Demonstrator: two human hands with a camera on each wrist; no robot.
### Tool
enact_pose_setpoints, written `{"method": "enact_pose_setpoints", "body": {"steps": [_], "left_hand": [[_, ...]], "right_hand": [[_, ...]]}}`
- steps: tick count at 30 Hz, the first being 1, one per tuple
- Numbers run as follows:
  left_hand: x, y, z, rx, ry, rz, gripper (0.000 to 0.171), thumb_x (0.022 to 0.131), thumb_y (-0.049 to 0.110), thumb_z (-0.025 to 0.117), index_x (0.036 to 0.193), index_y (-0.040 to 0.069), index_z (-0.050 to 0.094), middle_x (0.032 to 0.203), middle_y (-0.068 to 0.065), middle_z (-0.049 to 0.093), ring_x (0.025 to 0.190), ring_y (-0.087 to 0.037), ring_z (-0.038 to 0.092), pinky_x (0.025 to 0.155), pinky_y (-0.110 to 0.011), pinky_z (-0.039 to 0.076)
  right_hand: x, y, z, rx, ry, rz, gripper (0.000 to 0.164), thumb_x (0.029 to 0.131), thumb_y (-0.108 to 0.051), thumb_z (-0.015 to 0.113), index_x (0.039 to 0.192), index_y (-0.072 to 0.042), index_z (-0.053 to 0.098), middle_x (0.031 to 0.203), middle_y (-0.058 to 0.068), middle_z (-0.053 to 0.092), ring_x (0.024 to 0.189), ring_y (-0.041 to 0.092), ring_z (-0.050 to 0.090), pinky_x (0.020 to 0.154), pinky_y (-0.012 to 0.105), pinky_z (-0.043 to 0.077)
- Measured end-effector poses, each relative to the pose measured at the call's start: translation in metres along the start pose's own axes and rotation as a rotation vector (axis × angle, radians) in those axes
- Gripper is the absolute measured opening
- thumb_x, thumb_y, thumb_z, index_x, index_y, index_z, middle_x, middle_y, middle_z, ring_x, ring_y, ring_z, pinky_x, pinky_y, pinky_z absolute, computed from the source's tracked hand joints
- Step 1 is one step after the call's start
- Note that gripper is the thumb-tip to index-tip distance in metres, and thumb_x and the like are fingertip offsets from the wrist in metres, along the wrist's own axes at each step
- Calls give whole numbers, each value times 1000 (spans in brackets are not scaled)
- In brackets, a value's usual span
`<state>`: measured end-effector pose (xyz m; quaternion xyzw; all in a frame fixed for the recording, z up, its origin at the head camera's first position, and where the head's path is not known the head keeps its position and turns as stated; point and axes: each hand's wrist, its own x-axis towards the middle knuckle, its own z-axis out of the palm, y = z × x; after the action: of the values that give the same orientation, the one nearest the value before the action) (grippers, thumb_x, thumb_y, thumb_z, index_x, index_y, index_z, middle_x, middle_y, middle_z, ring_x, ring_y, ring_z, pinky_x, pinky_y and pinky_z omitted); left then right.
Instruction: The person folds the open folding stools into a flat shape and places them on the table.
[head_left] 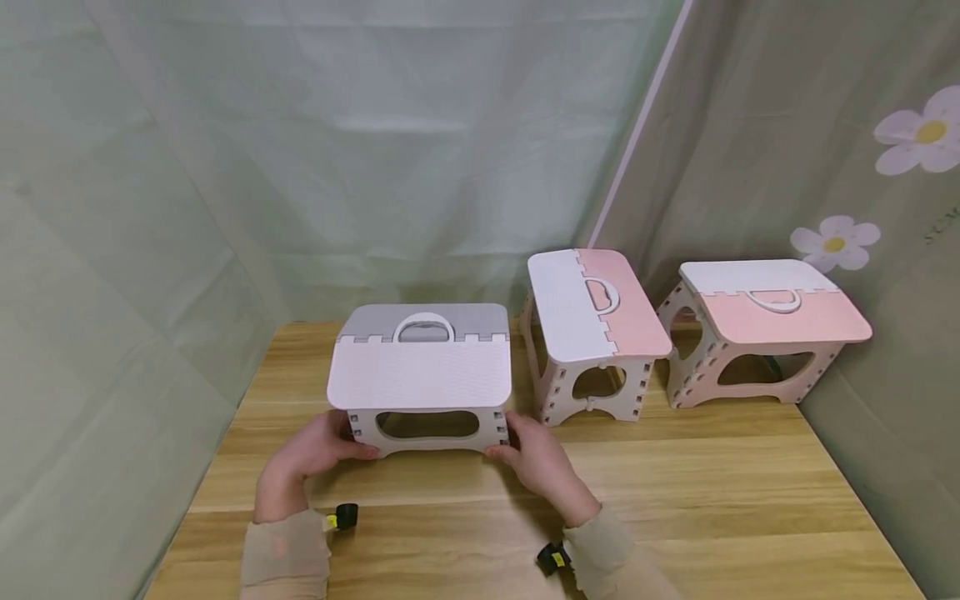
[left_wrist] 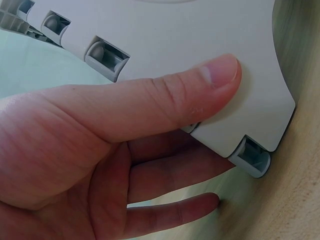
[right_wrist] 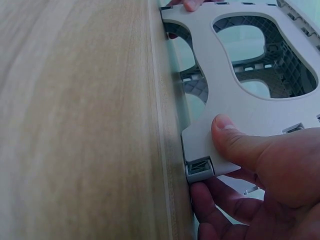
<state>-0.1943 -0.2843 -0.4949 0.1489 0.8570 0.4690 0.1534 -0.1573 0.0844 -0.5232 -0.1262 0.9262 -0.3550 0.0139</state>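
A grey-and-white folding stool (head_left: 420,375) stands unfolded on the wooden table, its carry handle upward. My left hand (head_left: 318,446) grips its front left leg low down; in the left wrist view the thumb (left_wrist: 200,92) lies across the white front panel and the other fingers go behind the leg's edge. On the opposite side my right hand (head_left: 536,454) grips the front right leg near the foot. Its thumb (right_wrist: 232,137) presses the panel in the right wrist view, with the fingers curled round the hinged corner beside the tabletop.
To the right stands a pink-and-white folding stool (head_left: 600,308), turned with its short side forward. Another pink-and-white stool (head_left: 780,317) is farther right, near the flowered curtain (head_left: 750,150). Pale green fabric (head_left: 405,150) hangs behind the wooden table (head_left: 675,500).
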Motion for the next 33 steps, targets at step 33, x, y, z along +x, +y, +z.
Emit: {"method": "enact_pose_setpoints", "body": {"steps": [33], "left_hand": [[3,-3,0,17,-2,-10,61,88,20,91,135,-5,62,126,-14,71,110,-24,65,95,-34,53]], "right_hand": [[0,2,0,-14,6,-18,44,96,-34,81,127,-7,66,116,12,72,109,35,69,92,53,55]]}}
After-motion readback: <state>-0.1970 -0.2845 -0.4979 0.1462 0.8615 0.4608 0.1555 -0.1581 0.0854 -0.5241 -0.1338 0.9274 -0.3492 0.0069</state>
